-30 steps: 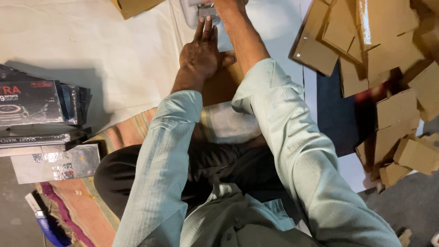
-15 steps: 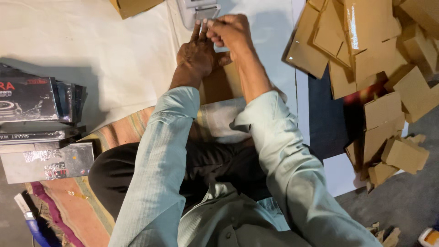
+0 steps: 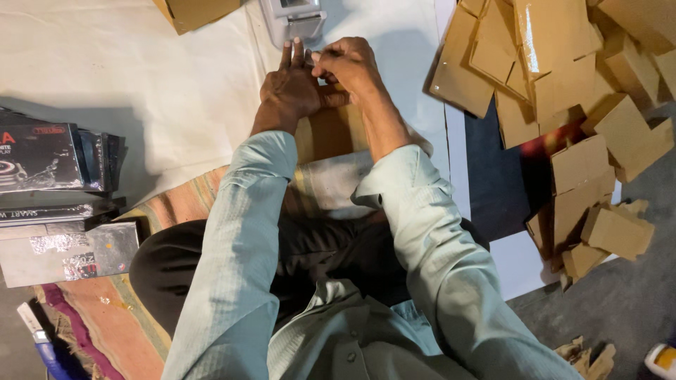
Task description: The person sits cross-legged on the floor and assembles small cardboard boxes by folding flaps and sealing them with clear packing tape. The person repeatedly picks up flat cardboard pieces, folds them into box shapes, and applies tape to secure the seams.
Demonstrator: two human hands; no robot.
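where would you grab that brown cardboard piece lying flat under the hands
Probably by its near edge. The brown cardboard piece lies flat on the white sheet, and the left hand and right hand cover its far end. Come from the person's side, slide fingertips under that bare edge and pinch it thumb on top.

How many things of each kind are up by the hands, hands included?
Hands: 2, left hand and right hand
Grey device: 1
Cardboard sheet under the hands: 1
Brown box at the top edge: 1
Total: 5
The cardboard pile at the right overlaps too much to count.
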